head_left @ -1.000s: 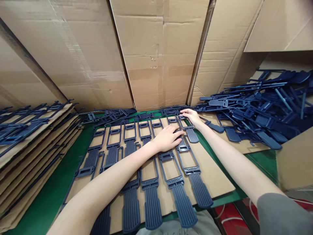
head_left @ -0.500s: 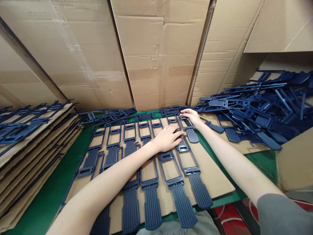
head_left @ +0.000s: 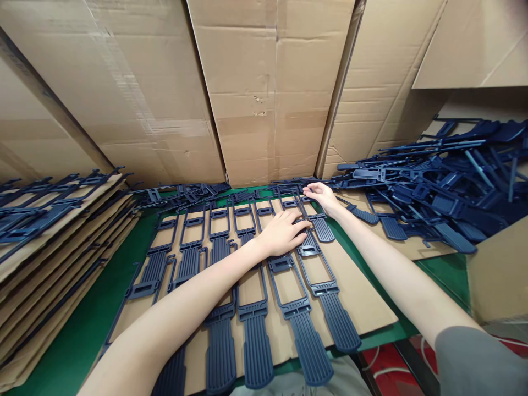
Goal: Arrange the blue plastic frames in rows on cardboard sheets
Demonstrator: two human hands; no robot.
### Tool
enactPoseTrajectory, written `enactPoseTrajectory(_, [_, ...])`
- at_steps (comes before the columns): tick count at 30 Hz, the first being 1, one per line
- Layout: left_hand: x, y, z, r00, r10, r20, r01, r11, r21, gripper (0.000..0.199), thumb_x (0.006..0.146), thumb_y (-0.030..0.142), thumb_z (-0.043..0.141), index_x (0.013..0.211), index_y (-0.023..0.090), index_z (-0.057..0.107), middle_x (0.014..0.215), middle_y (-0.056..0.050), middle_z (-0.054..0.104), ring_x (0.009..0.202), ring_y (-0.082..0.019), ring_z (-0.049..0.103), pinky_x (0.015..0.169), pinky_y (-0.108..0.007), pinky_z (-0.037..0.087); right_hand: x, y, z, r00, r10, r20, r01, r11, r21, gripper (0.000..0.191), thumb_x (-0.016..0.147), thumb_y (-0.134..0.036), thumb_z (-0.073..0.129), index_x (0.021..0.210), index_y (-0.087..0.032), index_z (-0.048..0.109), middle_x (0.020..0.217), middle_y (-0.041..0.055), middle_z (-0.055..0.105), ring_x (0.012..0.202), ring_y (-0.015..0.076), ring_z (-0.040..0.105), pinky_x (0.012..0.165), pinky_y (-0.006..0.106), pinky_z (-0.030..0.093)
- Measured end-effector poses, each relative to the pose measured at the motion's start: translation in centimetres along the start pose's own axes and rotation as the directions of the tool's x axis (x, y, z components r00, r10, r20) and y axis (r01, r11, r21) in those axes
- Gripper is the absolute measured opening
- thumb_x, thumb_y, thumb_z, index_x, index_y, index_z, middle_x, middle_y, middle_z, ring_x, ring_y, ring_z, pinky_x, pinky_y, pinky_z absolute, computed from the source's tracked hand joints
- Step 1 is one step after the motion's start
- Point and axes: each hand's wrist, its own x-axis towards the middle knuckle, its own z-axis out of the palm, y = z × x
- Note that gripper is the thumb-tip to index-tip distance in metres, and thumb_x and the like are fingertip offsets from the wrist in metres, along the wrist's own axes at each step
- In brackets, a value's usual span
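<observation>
Near rows of dark blue ribbed frames (head_left: pixel 307 349) lie on a cardboard sheet (head_left: pixel 365 300); beyond, the left hand (head_left: pixel 280 234) rests over them, fingers loosely spread; farther, the right hand (head_left: pixel 322 198), fingers slightly parted, is at a far-right frame (head_left: pixel 323 228), though whether it pinches I cannot tell. The step looks like adjusting how frames lie; any shift calls for light fingertip control among close neighbours.

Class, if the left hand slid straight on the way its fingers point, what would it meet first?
The left hand would probably meet the short ribbed blue plate just to its right, though depth is unclear.
</observation>
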Motion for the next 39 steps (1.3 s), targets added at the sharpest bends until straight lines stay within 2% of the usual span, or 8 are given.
enactPoseTrajectory(6, [0.0,-0.1,0.1,1.000,-0.003,0.000,0.003,1.000,-0.009,0.035,0.098,0.033,0.039,0.127,0.021,0.055,0.129,-0.011,0.050,0.119,-0.026,0.046,0.100,-0.040,0.037,0.1,-0.1,-0.3,1.000,-0.006,-0.013,0.006,1.000,-0.024,0.045,0.048,-0.030,0.084,0.085,-0.021,0.061,0.087,0.0028,0.067,0.097,0.0223,0.062,0.101,0.044,0.043])
enactPoseTrajectory(12, [0.0,-0.1,0.2,1.000,-0.001,-0.007,0.000,1.000,-0.022,0.036,0.098,0.033,0.039,0.126,0.020,0.056,0.128,-0.012,0.050,0.118,-0.026,0.047,0.101,-0.041,0.038,-0.2,-0.3,-0.1,1.000,-0.010,-0.005,0.010,0.999,-0.042,0.043,0.051,-0.031,0.082,0.087,-0.020,0.060,0.092,0.0035,0.066,0.099,0.0212,0.061,0.099,0.040,0.044])
enactPoseTrajectory(19, [0.0,0.0,-0.1,1.000,-0.014,0.001,0.014,0.999,-0.046,0.035,0.097,0.033,0.041,0.127,0.020,0.055,0.132,-0.013,0.048,0.122,-0.026,0.045,0.102,-0.042,0.036,-0.4,-0.4,-0.1,1.000,0.024,-0.014,-0.025,0.999,-0.036,0.049,0.056,-0.034,0.081,0.096,-0.022,0.054,0.094,0.0041,0.069,0.085,0.0205,0.066,0.089,0.042,0.050])
enactPoseTrajectory(26, [0.0,0.0,-0.2,1.000,-0.017,-0.004,0.017,0.999,-0.039,0.036,0.097,0.033,0.042,0.127,0.020,0.056,0.133,-0.013,0.047,0.123,-0.027,0.043,0.103,-0.043,0.035,0.1,0.1,0.0,0.999,-0.028,-0.047,0.024,0.997,-0.068,0.049,0.050,-0.032,0.083,0.089,-0.021,0.056,0.092,0.0045,0.066,0.098,0.0212,0.061,0.099,0.041,0.044])
enactPoseTrajectory(34, [0.1,0.1,-0.2,1.000,-0.028,-0.004,0.027,0.999,-0.033,0.035,0.097,0.034,0.041,0.126,0.022,0.057,0.133,-0.011,0.049,0.123,-0.027,0.043,0.103,-0.044,0.036,0.6,0.6,-0.3,0.996,-0.045,-0.077,0.032,0.986,-0.163,0.048,0.049,-0.033,0.082,0.090,-0.020,0.059,0.098,0.0057,0.063,0.098,0.0231,0.058,0.098,0.044,0.043])
enactPoseTrajectory(39, [0.1,0.1,-0.2,0.999,-0.032,-0.004,0.031,0.998,-0.046,0.032,0.096,0.032,0.044,0.123,0.022,0.058,0.132,-0.012,0.050,0.124,-0.027,0.042,0.104,-0.046,0.035,0.4,0.4,-0.3,0.998,-0.039,-0.050,0.027,0.977,-0.210,0.051,0.050,-0.033,0.082,0.095,-0.020,0.062,0.109,0.0074,0.062,0.094,0.0224,0.059,0.095,0.045,0.046])
